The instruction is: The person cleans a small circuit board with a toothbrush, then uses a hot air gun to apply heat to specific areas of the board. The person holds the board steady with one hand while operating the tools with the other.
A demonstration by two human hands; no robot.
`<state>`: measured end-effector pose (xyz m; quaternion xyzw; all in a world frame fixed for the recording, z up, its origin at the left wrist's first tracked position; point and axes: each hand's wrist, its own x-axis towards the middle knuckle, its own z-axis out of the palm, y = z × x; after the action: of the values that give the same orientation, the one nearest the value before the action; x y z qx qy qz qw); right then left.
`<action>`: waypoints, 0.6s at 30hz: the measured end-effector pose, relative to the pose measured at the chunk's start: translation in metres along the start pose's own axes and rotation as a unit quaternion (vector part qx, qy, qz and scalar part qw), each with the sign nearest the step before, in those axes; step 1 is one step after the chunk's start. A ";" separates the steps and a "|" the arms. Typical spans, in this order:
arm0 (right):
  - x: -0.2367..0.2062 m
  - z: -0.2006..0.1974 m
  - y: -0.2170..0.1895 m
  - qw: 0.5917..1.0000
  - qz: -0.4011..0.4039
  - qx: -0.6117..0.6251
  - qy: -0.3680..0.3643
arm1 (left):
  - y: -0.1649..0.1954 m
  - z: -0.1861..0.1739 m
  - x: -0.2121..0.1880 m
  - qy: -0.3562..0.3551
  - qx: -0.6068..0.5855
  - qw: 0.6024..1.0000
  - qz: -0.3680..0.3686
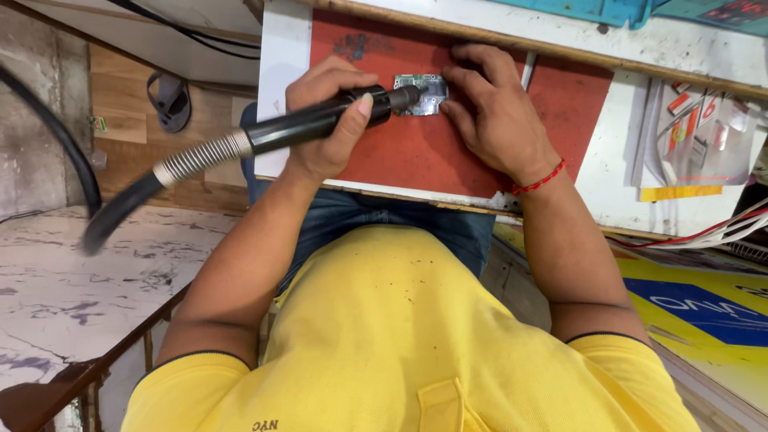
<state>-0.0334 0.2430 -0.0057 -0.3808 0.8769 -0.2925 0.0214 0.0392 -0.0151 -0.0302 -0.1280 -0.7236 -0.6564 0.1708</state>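
The left hand (328,120) is gripping a black nozzle (320,120) (tip on the circuit board (424,94)); the right hand (492,104) is pressing fingers spread beside it.

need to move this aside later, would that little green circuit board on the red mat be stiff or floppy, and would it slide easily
The circuit board looks thin, flat and rigid, so it should lift stiffly and probably weighs little. It lies flat on the smooth red mat, with the right hand pinning its edge, which hints that it slides if pushed. Its exposed parts look fragile.

Yellow polo shirt (400,336), blue jeans (376,224), red wrist thread (540,181)
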 end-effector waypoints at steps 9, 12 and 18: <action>-0.001 -0.001 -0.002 1.000 0.000 -0.005 -0.004 | -0.005 0.000 0.002 -0.045 -0.046 0.998 -0.013; 0.001 -0.004 -0.001 1.000 0.009 0.000 -0.005 | -0.004 0.002 0.000 -0.020 -0.010 1.000 0.001; 0.004 -0.009 -0.004 1.000 0.006 0.011 -0.019 | 0.000 0.003 0.000 -0.036 0.019 0.999 0.008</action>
<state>-0.0358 0.2430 0.0041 -0.3804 0.8755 -0.2947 0.0444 0.0387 -0.0122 -0.0304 -0.1538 -0.7408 -0.6358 0.1526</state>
